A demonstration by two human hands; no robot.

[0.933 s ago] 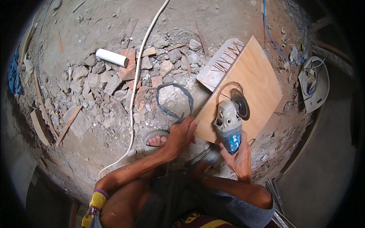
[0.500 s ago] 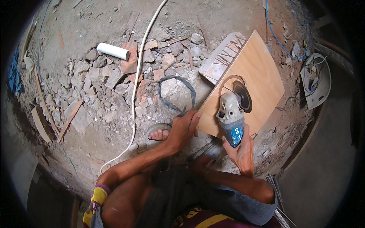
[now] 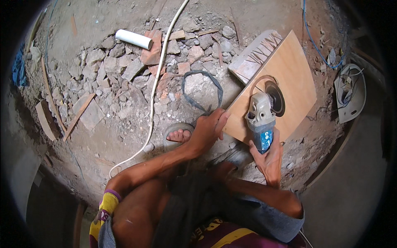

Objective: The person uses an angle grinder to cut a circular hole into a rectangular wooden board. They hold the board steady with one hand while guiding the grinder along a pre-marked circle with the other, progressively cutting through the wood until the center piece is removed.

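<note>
1. Holding the grinder (image 3: 261, 120) in the closed grip of the right hand (image 3: 269, 161).
2. Pinching the wooden board (image 3: 300, 91), right of centre, in the left hand (image 3: 209, 130).
3. Apparently part-worked: marked with a curved brown line (image 3: 263, 77) beside the disc (image 3: 277, 98), with most of the face left unmarked.

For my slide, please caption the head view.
Left hand holds a flat tan wooden board; right hand grips a grey-and-blue angle grinder.

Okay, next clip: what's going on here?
The person's right hand grips an angle grinder, its disc beside a curved dark mark on a wooden board. The left hand holds the board's near left corner. A pale block shows past its left edge; rubble lies farther left. Whether the disc spins is unclear.
</note>
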